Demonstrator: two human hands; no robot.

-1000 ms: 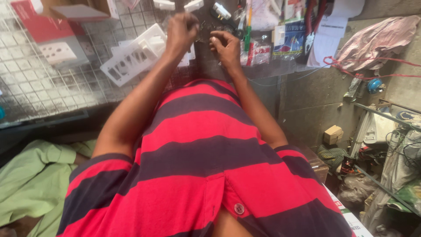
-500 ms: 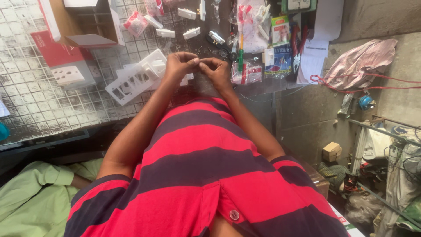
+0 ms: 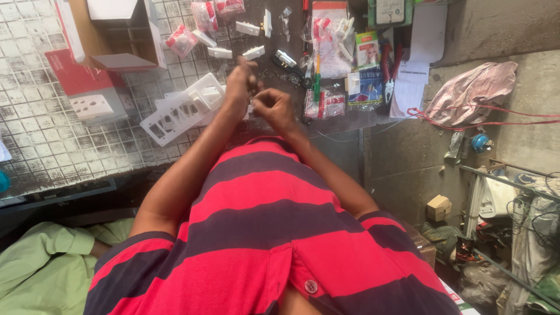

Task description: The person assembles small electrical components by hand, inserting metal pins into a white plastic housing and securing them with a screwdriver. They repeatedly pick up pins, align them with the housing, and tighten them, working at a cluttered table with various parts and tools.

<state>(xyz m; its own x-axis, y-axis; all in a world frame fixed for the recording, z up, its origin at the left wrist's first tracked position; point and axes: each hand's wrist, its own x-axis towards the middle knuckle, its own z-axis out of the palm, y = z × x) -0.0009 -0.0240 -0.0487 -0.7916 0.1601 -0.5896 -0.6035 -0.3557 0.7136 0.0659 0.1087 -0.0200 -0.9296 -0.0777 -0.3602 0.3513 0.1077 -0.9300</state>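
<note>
Up close over the tiled table, both hands meet in front of the red-and-navy striped shirt. Left hand has its fingers curled narrow, pinching a small white part that is mostly hidden; what it is I cannot tell. Right hand is closed to a loose fist, its fingers touching the same spot. Just beside the left hand lies a white switch plate frame. Near the right hand sit a green-handled screwdriver and packets of red-and-white parts. A red box rests farther left.
</note>
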